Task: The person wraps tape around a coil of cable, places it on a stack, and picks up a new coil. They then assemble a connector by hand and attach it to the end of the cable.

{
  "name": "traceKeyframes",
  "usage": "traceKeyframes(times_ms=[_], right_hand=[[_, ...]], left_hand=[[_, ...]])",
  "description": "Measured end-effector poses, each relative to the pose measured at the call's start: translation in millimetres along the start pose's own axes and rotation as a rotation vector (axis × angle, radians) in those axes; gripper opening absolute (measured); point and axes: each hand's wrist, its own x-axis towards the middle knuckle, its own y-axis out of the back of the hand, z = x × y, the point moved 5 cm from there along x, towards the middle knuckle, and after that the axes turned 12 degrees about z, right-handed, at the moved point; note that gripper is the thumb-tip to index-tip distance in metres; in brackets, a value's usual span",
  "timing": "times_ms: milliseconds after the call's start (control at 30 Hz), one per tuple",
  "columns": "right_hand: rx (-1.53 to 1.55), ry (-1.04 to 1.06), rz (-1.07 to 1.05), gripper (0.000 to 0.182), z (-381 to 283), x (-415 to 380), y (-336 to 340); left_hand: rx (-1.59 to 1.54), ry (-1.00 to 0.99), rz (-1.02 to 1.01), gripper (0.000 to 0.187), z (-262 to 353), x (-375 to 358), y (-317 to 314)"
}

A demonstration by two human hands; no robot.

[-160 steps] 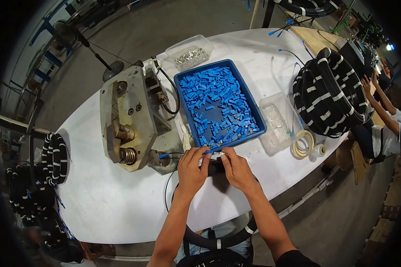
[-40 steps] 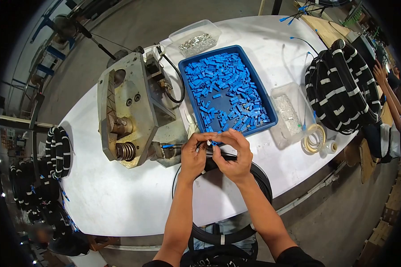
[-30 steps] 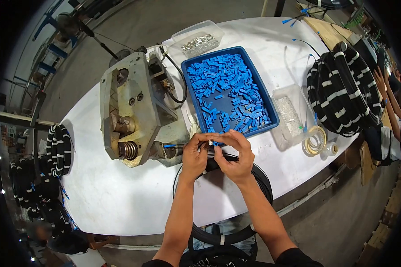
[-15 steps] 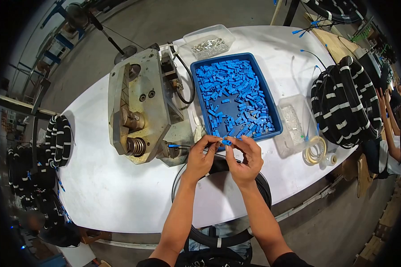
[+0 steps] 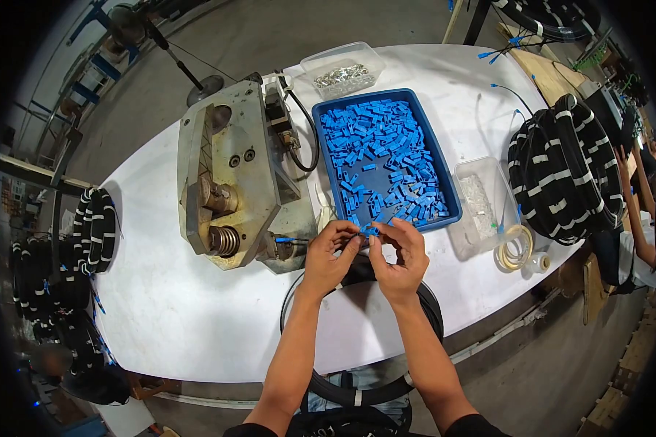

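Note:
Both hands meet in front of the blue tray, fingertips almost touching. Between them is a small blue plastic connector housing (image 5: 369, 230), pinched by thumb and forefinger of my right hand (image 5: 401, 261). My left hand (image 5: 330, 258) is closed in a pinch against the housing's left side; what lies inside that pinch is hidden by the fingers. A coil of black cable (image 5: 434, 313) hangs under my wrists, over the table's front edge. Left of my left hand, a blue-tipped cable end (image 5: 290, 240) lies by the machine's base.
A heavy metal press machine (image 5: 233, 175) stands on the left. The blue tray (image 5: 453, 191) holds many loose blue housings. Clear plastic boxes (image 5: 481, 200) hold small parts. A tape roll (image 5: 515, 247) and taped black cable coils (image 5: 565, 171) lie right. Another person's arm (image 5: 638, 204) shows far right.
The blue housing has turned slightly between my fingertips, and my right fingers have curled a little closer around it. Both hands stay in nearly the same place.

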Motion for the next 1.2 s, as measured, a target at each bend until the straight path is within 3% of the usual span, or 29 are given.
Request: traceKeyframes(times_ms=[133, 200, 700, 967, 1200], right_hand=[[-0.001, -0.067, -0.005, 0.047, 3.0, 1.2, -0.5], [-0.008, -0.096, 0.002, 0.047, 4.3, 2.3, -0.2], [0.052, -0.256, -0.028, 0.044, 10.9, 3.2, 0.7], [0.158, -0.415, -0.066, 0.027, 19.1, -0.6, 0.3], [0.239, -0.526, -0.098, 0.026, 22.1, 0.5, 0.7]], left_hand=[[0.034, 0.031, -0.012, 0.009, -5.7, -0.8, 3.1], [0.136, 0.118, -0.117, 0.011, -9.0, -1.9, 4.1], [0.064, 0.016, -0.092, 0.004, -8.6, -5.0, 4.2], [0.075, 0.018, -0.101, 0.003, -9.1, -4.4, 5.4], [0.081, 0.037, -0.118, 0.005, -16.5, -5.5, 4.8]])
